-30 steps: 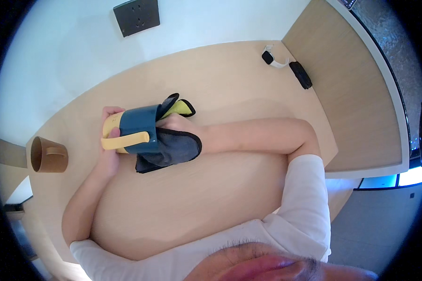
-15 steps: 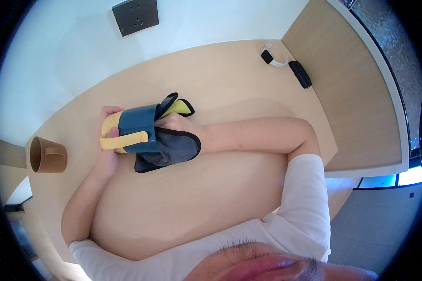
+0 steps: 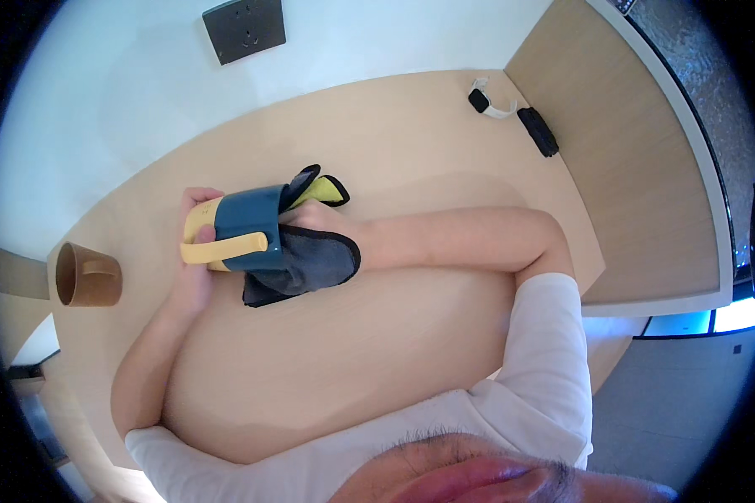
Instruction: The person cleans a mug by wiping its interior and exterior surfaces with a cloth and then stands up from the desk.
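A blue and yellow mug (image 3: 248, 218) with a yellow handle lies tipped on its side in the air over the table, its mouth facing right. Wrapped round the yellow base, my left hand (image 3: 195, 272) grips it. A grey cloth (image 3: 320, 256) with black edging and a yellow-green reverse is bunched at the mouth, partly inside. My right hand (image 3: 317, 216) is closed on the cloth, pushed into the mug's mouth; its fingertips are hidden in there.
A brown mug (image 3: 102, 289) stands on the table (image 3: 352, 360) at the left. Toward the far right corner lie a white-strapped watch (image 3: 480, 101) and a small black case (image 3: 538, 132), near a wooden side panel (image 3: 637, 159). A dark socket plate (image 3: 245, 32) is on the wall.
Almost nothing differs. Both hands, the mug and the cloth keep their places, with only a very slight shift of the whole view.
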Demonstrator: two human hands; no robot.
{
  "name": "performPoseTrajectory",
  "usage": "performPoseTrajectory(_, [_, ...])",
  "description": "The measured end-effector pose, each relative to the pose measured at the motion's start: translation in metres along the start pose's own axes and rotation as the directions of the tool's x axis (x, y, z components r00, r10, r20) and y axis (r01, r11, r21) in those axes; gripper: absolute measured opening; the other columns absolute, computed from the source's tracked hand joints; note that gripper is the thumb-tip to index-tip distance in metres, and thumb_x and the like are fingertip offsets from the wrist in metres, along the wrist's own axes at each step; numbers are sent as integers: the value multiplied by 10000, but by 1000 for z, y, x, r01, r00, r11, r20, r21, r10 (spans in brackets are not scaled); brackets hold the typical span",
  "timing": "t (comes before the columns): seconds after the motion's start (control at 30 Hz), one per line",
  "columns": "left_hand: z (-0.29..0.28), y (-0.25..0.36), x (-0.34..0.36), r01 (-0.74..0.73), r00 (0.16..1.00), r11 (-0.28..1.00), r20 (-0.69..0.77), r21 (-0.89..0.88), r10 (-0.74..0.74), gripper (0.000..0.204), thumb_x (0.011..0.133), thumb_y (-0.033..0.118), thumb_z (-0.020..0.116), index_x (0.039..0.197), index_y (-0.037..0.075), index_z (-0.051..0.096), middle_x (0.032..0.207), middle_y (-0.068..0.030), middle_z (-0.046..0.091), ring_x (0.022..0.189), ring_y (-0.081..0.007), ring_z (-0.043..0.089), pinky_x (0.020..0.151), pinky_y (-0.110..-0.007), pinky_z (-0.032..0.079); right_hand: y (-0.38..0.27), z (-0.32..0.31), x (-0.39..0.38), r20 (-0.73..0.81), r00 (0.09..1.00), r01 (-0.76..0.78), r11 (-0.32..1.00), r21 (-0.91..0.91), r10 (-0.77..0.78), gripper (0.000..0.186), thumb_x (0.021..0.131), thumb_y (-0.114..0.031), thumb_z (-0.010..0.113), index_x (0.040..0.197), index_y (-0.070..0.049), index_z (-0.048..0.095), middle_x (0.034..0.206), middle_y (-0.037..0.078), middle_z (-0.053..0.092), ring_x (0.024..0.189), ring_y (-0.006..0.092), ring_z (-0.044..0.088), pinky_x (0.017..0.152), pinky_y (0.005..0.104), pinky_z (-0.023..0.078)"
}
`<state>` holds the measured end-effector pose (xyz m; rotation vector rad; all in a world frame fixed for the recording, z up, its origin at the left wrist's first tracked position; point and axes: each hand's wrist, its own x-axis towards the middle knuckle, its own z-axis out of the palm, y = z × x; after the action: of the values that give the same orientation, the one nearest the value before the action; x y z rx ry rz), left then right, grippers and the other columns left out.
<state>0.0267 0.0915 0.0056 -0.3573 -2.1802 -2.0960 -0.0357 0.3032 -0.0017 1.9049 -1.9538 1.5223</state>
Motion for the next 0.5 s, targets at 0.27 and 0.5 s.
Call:
performPoseTrajectory(0.27, [2,-1,0,6,1000,1000,-17,-2,-6,566,899,554,509,1159,63,402,1028,-40,504,980,-115,511,850,-251,424,0,-1,0,-11,997,-76,991,111,78,177,777,-167,668,880,-31,622,861,171,650,773,332,633,706,385,521])
performPoseTrajectory(0.5, [3,4,2,-16,1000,998,-17,66,17,552,905,542,504,1155,60,403,1032,-44,516,985,-111,510,841,-248,423,1,0,0,12,993,-121,982,146,120,168,796,-151,660,907,-32,618,891,156,652,799,298,633,724,351,516])
